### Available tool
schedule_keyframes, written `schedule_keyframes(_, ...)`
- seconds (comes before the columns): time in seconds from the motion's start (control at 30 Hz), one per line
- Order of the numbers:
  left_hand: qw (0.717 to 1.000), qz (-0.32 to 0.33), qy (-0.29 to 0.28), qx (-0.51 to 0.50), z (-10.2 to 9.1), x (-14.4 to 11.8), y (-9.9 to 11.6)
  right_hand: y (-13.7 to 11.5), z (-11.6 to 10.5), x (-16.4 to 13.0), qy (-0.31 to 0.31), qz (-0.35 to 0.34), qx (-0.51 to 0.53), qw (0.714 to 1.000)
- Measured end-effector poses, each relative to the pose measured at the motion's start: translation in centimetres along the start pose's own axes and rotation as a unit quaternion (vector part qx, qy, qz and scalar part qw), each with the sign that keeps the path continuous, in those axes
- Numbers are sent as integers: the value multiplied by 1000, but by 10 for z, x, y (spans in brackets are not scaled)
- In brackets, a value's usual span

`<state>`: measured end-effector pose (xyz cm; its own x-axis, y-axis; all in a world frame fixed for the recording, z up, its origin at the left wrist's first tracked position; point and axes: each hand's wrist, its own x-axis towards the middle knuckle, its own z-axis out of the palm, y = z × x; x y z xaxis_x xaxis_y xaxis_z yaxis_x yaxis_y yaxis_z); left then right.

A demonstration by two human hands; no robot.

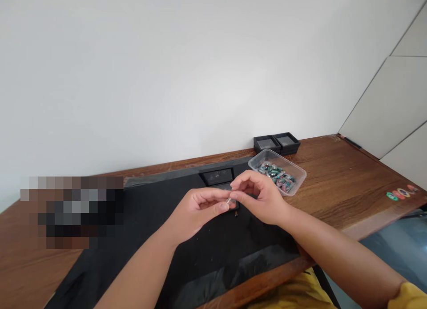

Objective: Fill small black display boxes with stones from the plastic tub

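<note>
My left hand point(202, 209) pinches a small clear plastic piece point(229, 201) between thumb and fingers. Closed on the same piece from the other side is my right hand point(258, 195), its thumb and fingertips meeting my left. The exact kind of the piece is too small to make out. Just behind the hands, a black framed tray point(218, 177) lies on the black mat point(150, 220). Under the fingers a dark object is mostly hidden. A tiny brown bit point(236, 214) rests on the mat close by.
Right of my hands stands a clear plastic tub point(296, 180) holding several small, shiny green and pink pieces. Black square trays point(276, 143) are stacked by the wall. Round stickers point(400, 193) lie on the wooden table point(343, 180) at right. A blurred-out patch covers the left side.
</note>
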<state>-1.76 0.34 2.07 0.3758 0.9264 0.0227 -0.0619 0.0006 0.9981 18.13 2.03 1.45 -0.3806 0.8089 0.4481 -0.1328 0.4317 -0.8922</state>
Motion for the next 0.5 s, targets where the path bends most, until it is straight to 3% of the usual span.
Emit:
schedule_keyframes(0.17, 998, 26, 3, -49, 2, 1, 4, -3, 3, -1, -22, -4, -5, 1000)
schedule_keyframes(0.37, 998, 39, 9, -58, 5, 3, -3, -6, 0, -2, 5, -134, -182, 974)
schedule_keyframes(0.5, 997, 42, -1, -58, 6, 3, -8, -8, -1, -2, -9, -177, -216, 960)
